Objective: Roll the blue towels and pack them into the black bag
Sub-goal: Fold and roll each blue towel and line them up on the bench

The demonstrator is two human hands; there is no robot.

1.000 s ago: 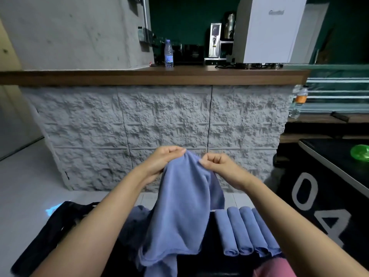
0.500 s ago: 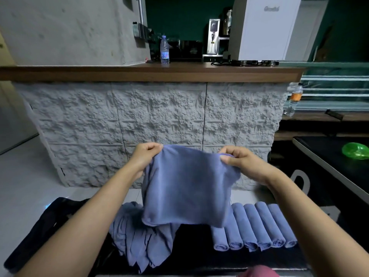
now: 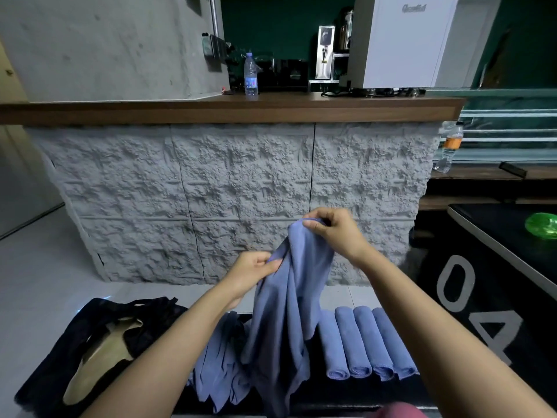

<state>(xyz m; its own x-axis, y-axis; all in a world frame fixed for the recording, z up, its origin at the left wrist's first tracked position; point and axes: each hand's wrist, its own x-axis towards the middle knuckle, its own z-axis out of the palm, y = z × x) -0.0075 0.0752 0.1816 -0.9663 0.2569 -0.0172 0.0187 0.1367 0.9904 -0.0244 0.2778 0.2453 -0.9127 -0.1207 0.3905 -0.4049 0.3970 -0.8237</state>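
Item 1, grip: my right hand (image 3: 334, 233) pinches the top edge of one blue towel (image 3: 289, 312) between thumb and curled fingers. My left hand (image 3: 254, 271), lower and at 8 o'clock from the right, pinches a side fold of the same cloth.

Item 2, change: half a second ago this towel was stretched flat between both hands at equal height. Now the right hand is higher, the left has dropped, and the cloth hangs in a gathered drape. I read this as a re-grip to find an edge; rolling of this piece has not begun.

Item 3, finished stock: four rolled towels (image 3: 364, 342), side by side at 5 o'clock from the hanging cloth.

Item 4, pending stock: loose towel pile (image 3: 220, 366) at 7 o'clock.

Item 5, black bag (image 3: 99, 342): far out at 8 o'clock, lying slack; no towels visible inside it.
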